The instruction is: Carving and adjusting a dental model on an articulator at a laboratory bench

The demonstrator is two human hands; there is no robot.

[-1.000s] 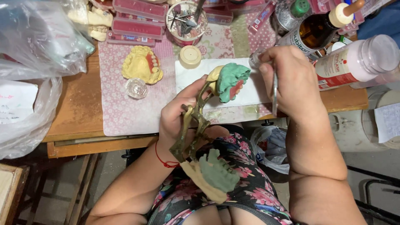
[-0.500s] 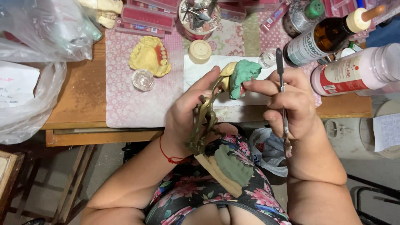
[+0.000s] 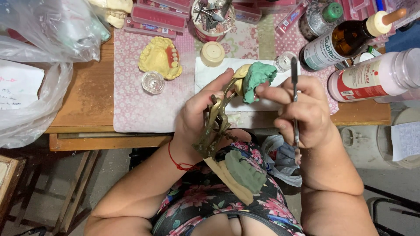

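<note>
Head view: my left hand is wrapped tight round the brass articulator, holding it over my lap at the near edge of the table, green cast up top. My right hand is curled round a thin spatula, forefinger touching the cast. Looks like I'm mid wax-up check; next I'd want the blade tip brought gently onto the cast. Yellow model sits far left on the mat.

Wooden table under pink mat
</note>
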